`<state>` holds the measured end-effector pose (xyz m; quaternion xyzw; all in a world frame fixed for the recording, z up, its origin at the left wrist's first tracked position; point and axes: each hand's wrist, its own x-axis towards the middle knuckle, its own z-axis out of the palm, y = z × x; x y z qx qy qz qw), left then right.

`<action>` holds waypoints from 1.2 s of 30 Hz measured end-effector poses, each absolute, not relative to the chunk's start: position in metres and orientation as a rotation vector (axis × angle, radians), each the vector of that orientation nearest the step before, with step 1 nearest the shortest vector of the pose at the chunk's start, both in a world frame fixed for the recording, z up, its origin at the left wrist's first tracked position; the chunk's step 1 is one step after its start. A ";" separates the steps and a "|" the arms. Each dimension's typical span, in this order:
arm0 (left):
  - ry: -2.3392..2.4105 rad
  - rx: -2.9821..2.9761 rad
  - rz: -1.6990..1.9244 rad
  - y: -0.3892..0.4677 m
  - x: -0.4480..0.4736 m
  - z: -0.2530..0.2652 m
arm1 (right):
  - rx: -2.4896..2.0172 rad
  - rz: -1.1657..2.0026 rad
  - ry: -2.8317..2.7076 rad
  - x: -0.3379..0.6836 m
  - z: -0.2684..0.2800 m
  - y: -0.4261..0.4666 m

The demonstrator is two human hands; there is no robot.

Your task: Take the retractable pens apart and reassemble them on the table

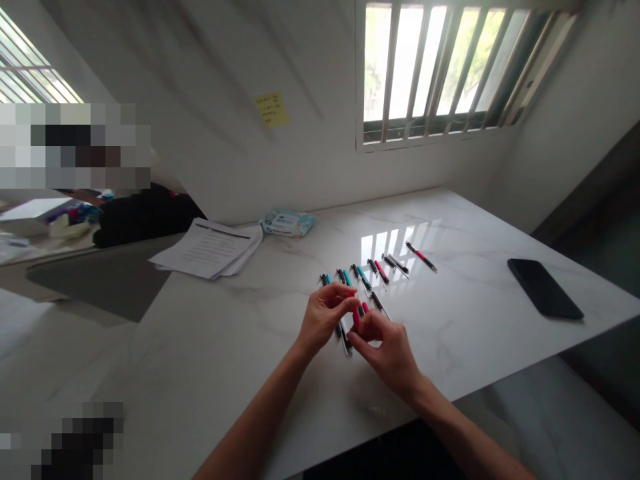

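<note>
Above the table, my left hand (326, 315) pinches the upper end of a red pen barrel (355, 316). The fingers of my right hand (389, 347) close on its lower end. Pen parts lie in a row just beyond and beneath my hands: teal barrels with black pieces (361, 276), a red barrel (381, 271) and thin refills, some partly hidden by my fingers. A black pen part with a thin refill (381, 305) lies beside my right hand. Farther right rests a red and black pen (421, 256) that looks whole.
A black phone (545, 288) lies near the table's right edge. Printed papers (207, 248) and a pack of wipes (288, 223) sit by the wall, below a yellow sticky note (273, 110). At the left, beyond a grey divider (107, 277), is a person in dark clothing (147, 217).
</note>
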<state>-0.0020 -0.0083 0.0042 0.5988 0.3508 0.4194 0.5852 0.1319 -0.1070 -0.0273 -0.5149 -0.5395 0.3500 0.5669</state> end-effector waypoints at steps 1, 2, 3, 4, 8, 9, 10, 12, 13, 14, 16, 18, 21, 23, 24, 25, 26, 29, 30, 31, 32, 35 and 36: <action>0.820 1.390 0.969 -0.007 -0.003 0.004 | -1.211 0.805 -1.244 0.133 -0.028 -0.108; 0.821 1.382 0.958 -0.006 -0.004 0.005 | -1.215 0.799 -1.211 0.136 -0.028 -0.108; 0.820 1.372 0.945 -0.005 -0.004 0.005 | -1.223 0.793 -1.175 0.140 -0.027 -0.108; 0.819 1.361 0.934 -0.004 -0.005 0.006 | -1.236 0.777 -1.145 0.145 -0.025 -0.108; 0.790 1.316 0.862 -0.005 -0.004 0.009 | -1.275 0.650 -1.158 0.169 -0.011 -0.106; 0.771 1.308 0.820 -0.006 -0.003 0.010 | -1.266 0.637 -1.162 0.175 -0.006 -0.105; 0.747 1.302 0.772 -0.008 -0.002 0.010 | -1.251 0.638 -1.159 0.180 -0.002 -0.103; 0.700 1.284 0.689 -0.011 0.000 0.009 | -1.216 0.662 -1.149 0.187 0.005 -0.100; 0.683 1.266 0.665 -0.013 0.001 0.008 | -1.201 0.678 -1.153 0.190 0.008 -0.098; 0.672 1.243 0.651 -0.014 0.002 0.007 | -1.187 0.695 -1.164 0.192 0.010 -0.097; 0.666 1.193 0.634 -0.015 0.003 0.006 | -1.162 0.725 -1.196 0.194 0.014 -0.095; 0.676 1.152 0.621 -0.014 0.003 0.005 | -1.152 0.745 -1.221 0.194 0.015 -0.094; 0.712 1.118 0.630 -0.012 0.003 0.004 | -1.157 0.764 -1.240 0.194 0.015 -0.095; 0.742 1.111 0.639 -0.011 0.002 0.003 | -1.164 0.768 -1.248 0.195 0.015 -0.096; 0.760 1.108 0.647 -0.010 0.002 0.002 | -1.176 0.763 -1.241 0.197 0.014 -0.097; 0.778 1.102 0.655 -0.009 0.002 0.000 | -1.192 0.757 -1.223 0.200 0.014 -0.097; 0.793 1.092 0.666 -0.008 0.002 -0.001 | -1.215 0.752 -1.199 0.203 0.013 -0.097; 0.812 1.029 0.696 -0.006 0.002 -0.004 | -1.340 0.742 -1.147 0.218 0.005 -0.097; 0.811 0.988 0.704 -0.005 0.001 -0.004 | -1.410 0.731 -1.161 0.224 0.000 -0.097; 0.811 0.931 0.713 -0.005 0.001 -0.004 | -1.493 0.709 -1.188 0.228 -0.005 -0.098; 0.814 0.856 0.726 -0.005 0.001 -0.002 | -1.577 0.679 -1.223 0.232 -0.010 -0.099; 0.818 0.603 0.755 -0.006 0.001 0.004 | -1.754 0.568 -1.307 0.238 -0.025 -0.102; 0.811 0.545 0.761 -0.006 0.001 0.006 | -1.780 0.536 -1.324 0.238 -0.029 -0.103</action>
